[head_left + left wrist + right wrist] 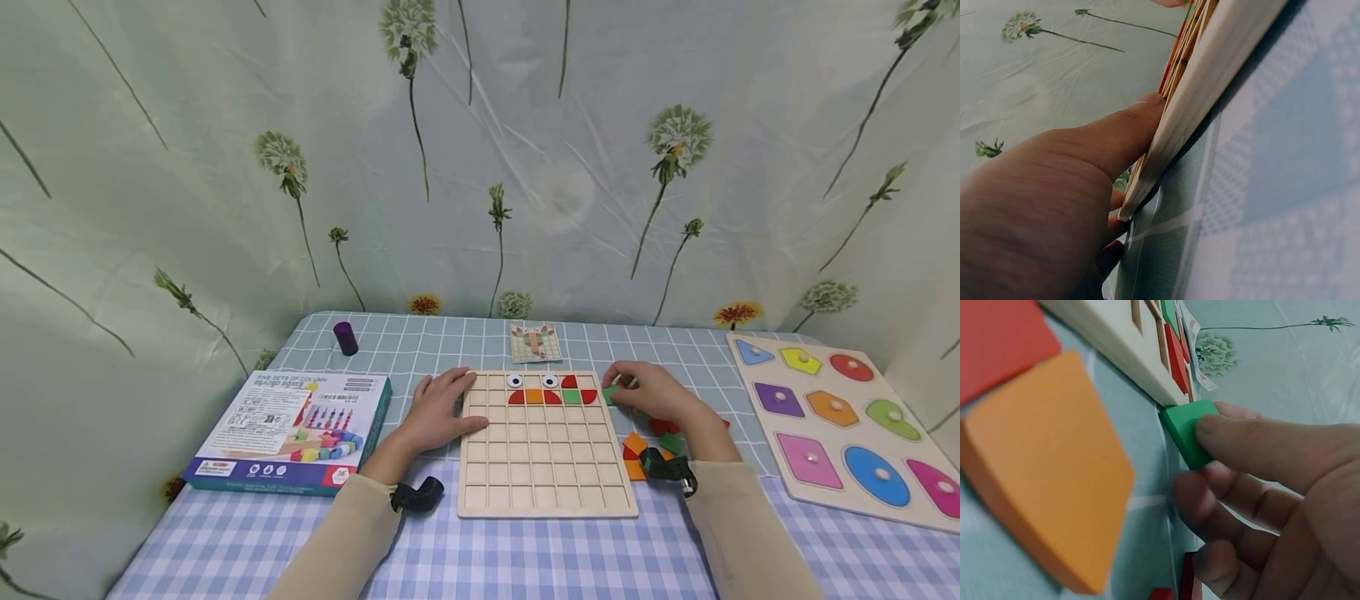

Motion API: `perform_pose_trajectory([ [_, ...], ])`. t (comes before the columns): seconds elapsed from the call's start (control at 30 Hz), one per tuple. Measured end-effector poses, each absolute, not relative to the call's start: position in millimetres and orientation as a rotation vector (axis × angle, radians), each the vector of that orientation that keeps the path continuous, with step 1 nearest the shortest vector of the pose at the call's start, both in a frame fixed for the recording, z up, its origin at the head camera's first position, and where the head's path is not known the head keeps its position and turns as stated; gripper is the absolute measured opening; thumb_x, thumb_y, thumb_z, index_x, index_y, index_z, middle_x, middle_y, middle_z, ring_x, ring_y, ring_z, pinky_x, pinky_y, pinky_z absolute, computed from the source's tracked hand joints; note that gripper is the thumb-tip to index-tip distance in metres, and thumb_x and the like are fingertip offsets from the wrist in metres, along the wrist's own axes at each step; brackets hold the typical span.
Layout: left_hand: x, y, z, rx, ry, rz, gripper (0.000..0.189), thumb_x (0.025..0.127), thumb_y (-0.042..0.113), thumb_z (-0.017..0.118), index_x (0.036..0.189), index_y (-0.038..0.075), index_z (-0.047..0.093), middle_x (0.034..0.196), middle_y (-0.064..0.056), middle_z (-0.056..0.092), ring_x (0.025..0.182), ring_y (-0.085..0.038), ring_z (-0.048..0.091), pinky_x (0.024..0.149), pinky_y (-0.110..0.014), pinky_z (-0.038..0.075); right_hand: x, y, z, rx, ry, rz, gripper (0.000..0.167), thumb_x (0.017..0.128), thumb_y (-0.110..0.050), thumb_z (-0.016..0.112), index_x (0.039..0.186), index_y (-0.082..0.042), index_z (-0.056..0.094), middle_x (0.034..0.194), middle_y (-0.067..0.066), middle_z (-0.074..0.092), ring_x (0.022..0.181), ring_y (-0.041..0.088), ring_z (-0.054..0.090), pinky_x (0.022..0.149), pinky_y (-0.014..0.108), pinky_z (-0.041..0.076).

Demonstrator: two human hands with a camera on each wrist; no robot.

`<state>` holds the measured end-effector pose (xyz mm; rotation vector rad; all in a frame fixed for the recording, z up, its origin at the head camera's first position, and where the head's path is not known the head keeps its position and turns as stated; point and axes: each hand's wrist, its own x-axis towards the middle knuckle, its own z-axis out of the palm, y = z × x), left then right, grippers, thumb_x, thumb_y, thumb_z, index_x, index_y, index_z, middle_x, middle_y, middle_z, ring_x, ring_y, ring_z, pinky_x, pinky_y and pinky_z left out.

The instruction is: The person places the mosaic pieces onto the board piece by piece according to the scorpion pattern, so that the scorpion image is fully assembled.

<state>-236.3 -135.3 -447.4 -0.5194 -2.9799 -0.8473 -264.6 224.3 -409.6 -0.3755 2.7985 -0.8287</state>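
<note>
A wooden grid board (547, 475) lies on the table between both hands. My left hand (442, 408) rests at its upper left corner, thumb on the rim and fingers spread along the edge, as the left wrist view also shows. By the upper right edge, my right hand (652, 390) pinches a green square tile (1188, 428) between thumb and fingers, close beside the board. Near the board's top sit two eye tiles (514, 382), red quarter-round tiles (589, 397), an orange tile (534, 397) and green tiles (572, 397).
Loose orange tiles (636, 469), with red and green ones, lie right of the board, beneath my right wrist. Behind the board is a pattern card (536, 343). A boxed bead set (288, 429) and a purple cylinder (346, 338) stand left; a shape puzzle board (817, 417) lies right.
</note>
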Motion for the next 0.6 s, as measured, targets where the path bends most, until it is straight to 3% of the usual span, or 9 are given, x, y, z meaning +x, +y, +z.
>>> perform_pose_trajectory([
  [0.23, -235, -135, -447, -0.529, -2.977, -0.856, 0.08, 0.087, 0.047, 0.074, 0.152, 0.013, 0.043, 0.159, -0.01, 0.039, 0.149, -0.031, 0.032, 0.123, -0.06, 0.011, -266, 219, -409, -0.331, 2.769, -0.92, 0.012, 0.097, -0.013, 0.06, 0.107, -0.013, 0.067, 0.097, 0.009, 0.063, 0.085, 0.02, 0.06, 0.07, 0.028, 0.052],
  [0.6, -235, -135, -446, -0.524, -2.978, -0.852, 0.079, 0.087, 0.047, 0.074, 0.152, 0.013, 0.043, 0.159, -0.011, 0.039, 0.15, -0.031, 0.032, 0.123, -0.06, 0.011, -267, 202, -406, -0.429, 2.711, -1.066, 0.029, 0.093, -0.006, 0.063, 0.121, -0.009, 0.068, 0.12, 0.016, 0.066, 0.091, 0.021, 0.063, 0.081, 0.032, 0.057],
])
